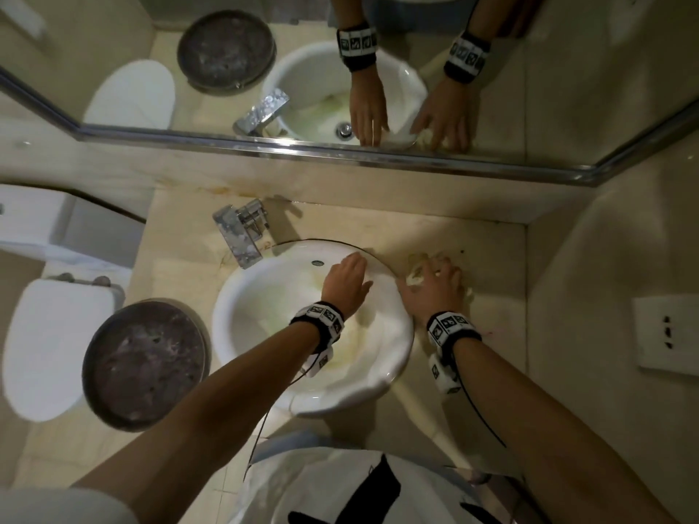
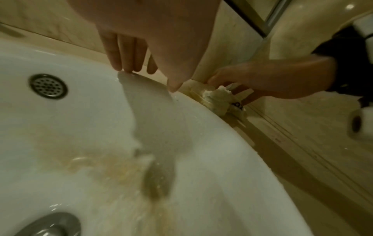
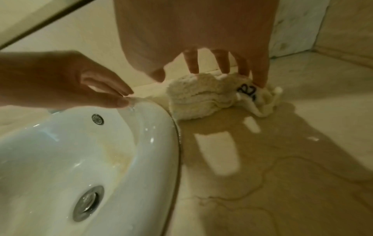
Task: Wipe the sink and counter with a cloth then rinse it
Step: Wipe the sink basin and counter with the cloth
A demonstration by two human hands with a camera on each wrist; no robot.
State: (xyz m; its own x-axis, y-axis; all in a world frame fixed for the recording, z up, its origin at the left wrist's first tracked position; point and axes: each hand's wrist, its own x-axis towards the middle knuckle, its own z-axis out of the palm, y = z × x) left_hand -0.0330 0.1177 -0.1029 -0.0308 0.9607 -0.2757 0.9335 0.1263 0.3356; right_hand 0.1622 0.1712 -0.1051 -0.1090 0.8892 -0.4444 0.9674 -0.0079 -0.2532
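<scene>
A white sink (image 1: 242, 319) with yellowish stains is set in a beige counter (image 1: 465, 236). My left hand (image 1: 350, 276) lies flat on the sink's far right rim; its straight fingers (image 2: 125, 54) touch the wet porcelain (image 2: 60, 124) and hold nothing. On the counter just right of the sink lies a crumpled cream cloth (image 1: 414, 277), also seen from the wrists (image 3: 201, 99) (image 2: 216, 95). My right hand (image 1: 438, 283) is spread over it, fingertips (image 3: 193, 67) pressing on its top and the thumb off it. The counter (image 3: 282, 159) near the cloth looks wet.
A chrome faucet (image 1: 242, 232) stands at the sink's back left. A mirror (image 1: 491, 107) runs along the back wall, and a side wall with a socket (image 1: 665, 334) closes the right. A toilet (image 1: 49, 342) and a round dark bin lid (image 1: 145, 364) are left.
</scene>
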